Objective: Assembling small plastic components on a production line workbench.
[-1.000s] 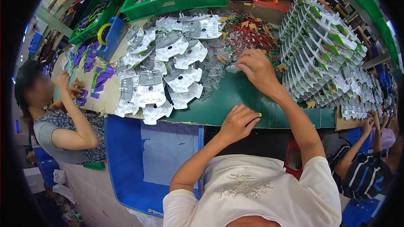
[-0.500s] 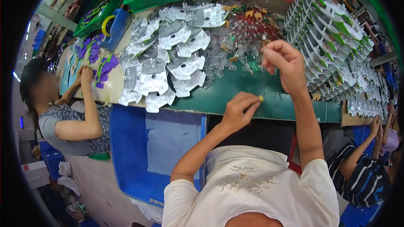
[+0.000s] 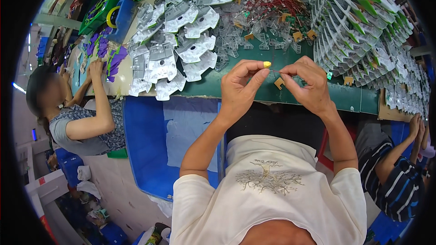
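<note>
My left hand (image 3: 241,90) and my right hand (image 3: 310,87) meet over the front of the green table, fingertips a short gap apart. A thin reddish wire (image 3: 275,71) spans that gap, pinched between thumb and forefinger on each side. A yellow cover (image 3: 267,64) sits on my left forefinger's tip. Just below the fingertips shows a small orange notched piece (image 3: 279,83); I cannot tell whether it hangs from the wire or lies on the table. Beyond my hands spreads a heap of red wires (image 3: 268,3) with small orange pieces among clear plastic parts (image 3: 231,41).
White-grey plastic shells (image 3: 179,36) are piled left of the heap. Stacked white and green shells (image 3: 359,27) rise at the right. A blue bin (image 3: 145,145) stands below the table's front edge. Co-workers sit at left (image 3: 86,122) and right (image 3: 395,177).
My right hand has come down and nearer from the wire heap, and my left hand has risen to meet it. The wire now stretches between both. The view has shifted slightly.
</note>
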The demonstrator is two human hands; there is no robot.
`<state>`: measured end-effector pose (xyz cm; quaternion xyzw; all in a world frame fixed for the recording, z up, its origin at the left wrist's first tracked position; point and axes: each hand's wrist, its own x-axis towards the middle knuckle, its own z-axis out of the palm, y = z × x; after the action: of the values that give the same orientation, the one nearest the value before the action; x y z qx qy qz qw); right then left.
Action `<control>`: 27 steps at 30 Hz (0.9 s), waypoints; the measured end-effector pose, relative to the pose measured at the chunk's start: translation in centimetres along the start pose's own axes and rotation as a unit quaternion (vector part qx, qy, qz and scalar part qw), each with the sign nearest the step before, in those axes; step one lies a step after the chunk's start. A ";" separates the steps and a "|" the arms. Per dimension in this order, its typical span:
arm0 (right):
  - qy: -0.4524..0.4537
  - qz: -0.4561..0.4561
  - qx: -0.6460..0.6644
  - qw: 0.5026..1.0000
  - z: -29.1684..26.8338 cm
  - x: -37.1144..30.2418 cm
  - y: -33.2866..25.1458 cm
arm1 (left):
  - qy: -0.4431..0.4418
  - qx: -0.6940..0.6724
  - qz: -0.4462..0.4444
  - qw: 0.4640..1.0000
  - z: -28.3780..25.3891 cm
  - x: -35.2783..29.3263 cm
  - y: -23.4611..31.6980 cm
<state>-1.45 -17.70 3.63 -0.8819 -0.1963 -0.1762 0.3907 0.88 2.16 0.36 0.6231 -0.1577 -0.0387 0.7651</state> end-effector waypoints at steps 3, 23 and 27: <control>-0.002 0.091 0.193 0.977 0.6 -0.2 -0.2 | 0.009 -0.019 -0.002 1.000 0.7 -0.1 -0.1; -0.073 0.177 0.272 0.943 1.5 1.1 2.8 | -0.084 -0.316 -0.371 0.869 -1.2 2.6 -1.8; 0.012 0.247 0.319 0.915 1.4 1.1 3.6 | -0.114 -0.003 -0.140 0.984 -2.5 8.8 -0.6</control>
<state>1.49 -18.62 0.98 -0.7288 -0.0129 -0.0125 0.6845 10.01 2.12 1.09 0.6286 -0.1548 -0.2166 0.7307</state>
